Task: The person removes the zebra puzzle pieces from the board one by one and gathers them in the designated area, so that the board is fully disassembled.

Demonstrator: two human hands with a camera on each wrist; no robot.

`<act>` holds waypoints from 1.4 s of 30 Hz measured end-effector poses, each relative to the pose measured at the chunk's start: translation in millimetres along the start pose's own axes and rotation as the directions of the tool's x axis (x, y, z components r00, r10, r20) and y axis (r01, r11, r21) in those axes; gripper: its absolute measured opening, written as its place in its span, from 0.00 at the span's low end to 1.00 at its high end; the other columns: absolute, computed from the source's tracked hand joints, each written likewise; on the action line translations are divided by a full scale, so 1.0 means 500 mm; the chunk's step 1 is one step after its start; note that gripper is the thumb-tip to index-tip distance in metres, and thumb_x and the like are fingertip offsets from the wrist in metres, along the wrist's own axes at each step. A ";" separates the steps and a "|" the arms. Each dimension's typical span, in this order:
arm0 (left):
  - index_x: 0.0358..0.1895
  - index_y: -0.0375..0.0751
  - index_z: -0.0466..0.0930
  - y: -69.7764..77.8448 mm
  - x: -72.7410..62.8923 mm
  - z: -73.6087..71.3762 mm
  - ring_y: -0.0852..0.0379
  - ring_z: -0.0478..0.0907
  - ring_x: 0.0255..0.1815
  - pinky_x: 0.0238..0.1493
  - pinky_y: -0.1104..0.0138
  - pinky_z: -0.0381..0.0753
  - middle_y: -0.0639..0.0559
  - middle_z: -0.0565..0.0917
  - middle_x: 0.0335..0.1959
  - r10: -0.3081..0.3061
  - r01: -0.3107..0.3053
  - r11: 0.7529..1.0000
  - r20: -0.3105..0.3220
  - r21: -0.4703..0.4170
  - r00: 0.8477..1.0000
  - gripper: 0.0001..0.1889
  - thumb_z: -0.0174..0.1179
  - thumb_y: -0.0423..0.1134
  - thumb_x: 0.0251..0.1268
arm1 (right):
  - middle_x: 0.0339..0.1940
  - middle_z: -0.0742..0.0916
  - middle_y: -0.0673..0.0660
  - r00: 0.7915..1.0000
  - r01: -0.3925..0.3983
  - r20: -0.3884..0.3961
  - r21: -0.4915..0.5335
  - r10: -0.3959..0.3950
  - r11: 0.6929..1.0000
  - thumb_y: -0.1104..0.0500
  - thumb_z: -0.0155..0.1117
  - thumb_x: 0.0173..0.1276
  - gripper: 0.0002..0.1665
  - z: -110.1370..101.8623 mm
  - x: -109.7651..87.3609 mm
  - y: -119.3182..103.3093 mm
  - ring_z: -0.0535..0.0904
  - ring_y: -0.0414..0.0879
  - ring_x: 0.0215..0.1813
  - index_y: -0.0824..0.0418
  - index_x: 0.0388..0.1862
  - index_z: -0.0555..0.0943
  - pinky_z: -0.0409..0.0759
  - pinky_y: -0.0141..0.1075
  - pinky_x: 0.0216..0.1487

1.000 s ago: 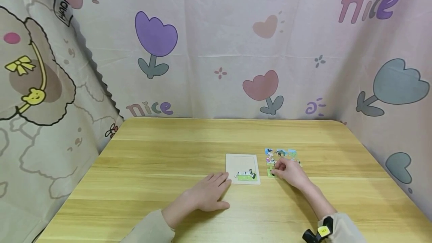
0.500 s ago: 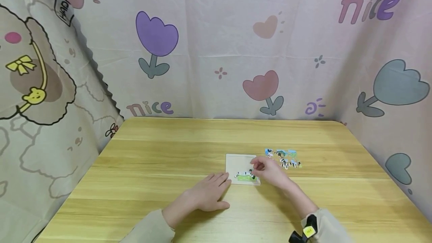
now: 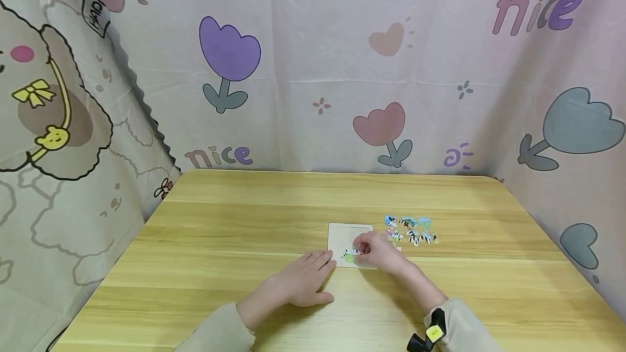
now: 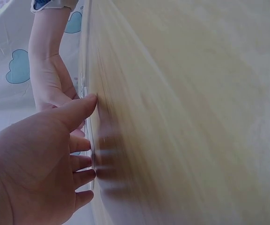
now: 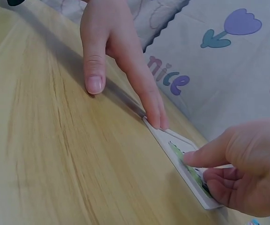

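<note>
A white square puzzle tray (image 3: 342, 234) lies flat on the table. Along its near edge are green-and-white pieces with zebra pictures (image 5: 176, 151), partly covered by my right hand (image 3: 382, 252). That hand's thumb and curled fingers pinch a puzzle piece low over the tray's lower right part; most of the piece is hidden by the fingers. My left hand (image 3: 304, 280) lies with fingers spread and straight, fingertips on the tray's left edge, as the right wrist view also shows. Loose colourful puzzle pieces (image 3: 414, 239) form a small group right of the tray.
The light wooden table (image 3: 235, 221) reaches back to a printed curtain (image 3: 293, 69) with flowers and letters. A second curtain side (image 3: 98, 221) hangs along the left. A black strap device (image 3: 430, 333) sits on the right sleeve.
My right hand has moved left from the loose pieces onto the tray, lowering over its lower right part. A green piece near the group is gone from its spot. The left hand stays put.
</note>
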State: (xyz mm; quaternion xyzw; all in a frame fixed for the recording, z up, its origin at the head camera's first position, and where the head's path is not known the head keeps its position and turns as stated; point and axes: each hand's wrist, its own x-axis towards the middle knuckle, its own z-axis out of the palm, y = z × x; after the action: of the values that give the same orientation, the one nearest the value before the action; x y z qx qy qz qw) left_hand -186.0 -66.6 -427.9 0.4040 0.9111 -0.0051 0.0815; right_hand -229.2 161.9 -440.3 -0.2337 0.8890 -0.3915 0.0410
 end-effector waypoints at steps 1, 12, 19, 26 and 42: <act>0.69 0.37 0.58 0.001 0.000 0.000 0.48 0.52 0.71 0.69 0.56 0.54 0.41 0.56 0.71 0.000 0.000 1.000 0.003 -0.003 1.000 0.39 0.48 0.62 0.63 | 0.24 0.77 0.52 1.000 0.014 0.001 -0.004 -0.014 1.000 0.70 0.67 0.48 0.11 0.000 -0.001 -0.001 0.71 0.42 0.29 0.68 0.33 0.79 0.74 0.32 0.30; 0.69 0.39 0.59 0.005 -0.002 0.001 0.50 0.52 0.71 0.69 0.57 0.54 0.43 0.56 0.71 -0.014 0.014 1.000 0.004 0.007 1.000 0.39 0.49 0.62 0.63 | 0.25 0.75 0.52 0.999 -0.044 0.015 -0.106 0.046 0.993 0.71 0.68 0.46 0.11 0.009 0.004 -0.009 0.68 0.43 0.30 0.66 0.29 0.77 0.71 0.32 0.30; 0.68 0.38 0.60 0.003 0.003 0.007 0.49 0.53 0.71 0.69 0.57 0.55 0.42 0.57 0.71 -0.009 0.009 1.000 -0.006 0.009 1.000 0.39 0.49 0.62 0.62 | 0.25 0.74 0.50 0.998 -0.062 0.011 -0.050 0.062 0.997 0.71 0.68 0.50 0.12 0.011 -0.001 -0.006 0.68 0.42 0.29 0.63 0.31 0.74 0.70 0.31 0.29; 0.68 0.38 0.59 0.002 0.004 0.006 0.49 0.53 0.71 0.69 0.57 0.54 0.42 0.57 0.71 -0.010 0.010 1.000 -0.003 0.015 1.000 0.39 0.49 0.62 0.62 | 0.24 0.76 0.51 0.999 -0.032 0.017 0.095 0.031 0.995 0.72 0.61 0.57 0.07 0.007 -0.007 0.012 0.70 0.42 0.29 0.64 0.31 0.73 0.72 0.29 0.28; 0.68 0.39 0.59 0.002 0.003 0.002 0.50 0.53 0.71 0.69 0.57 0.55 0.43 0.57 0.71 -0.008 0.008 1.000 -0.004 0.010 1.000 0.38 0.50 0.61 0.63 | 0.30 0.78 0.57 0.993 -0.094 -0.039 0.276 0.109 0.957 0.70 0.60 0.61 0.08 -0.064 -0.039 0.041 0.75 0.45 0.32 0.71 0.40 0.75 0.80 0.33 0.33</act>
State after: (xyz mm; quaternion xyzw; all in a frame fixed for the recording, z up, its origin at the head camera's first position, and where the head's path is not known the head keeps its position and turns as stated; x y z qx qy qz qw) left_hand -186.0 -64.6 -429.0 0.4007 0.9129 -0.0094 0.0778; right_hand -227.8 204.4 -434.7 -0.1693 0.8380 -0.5141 0.0689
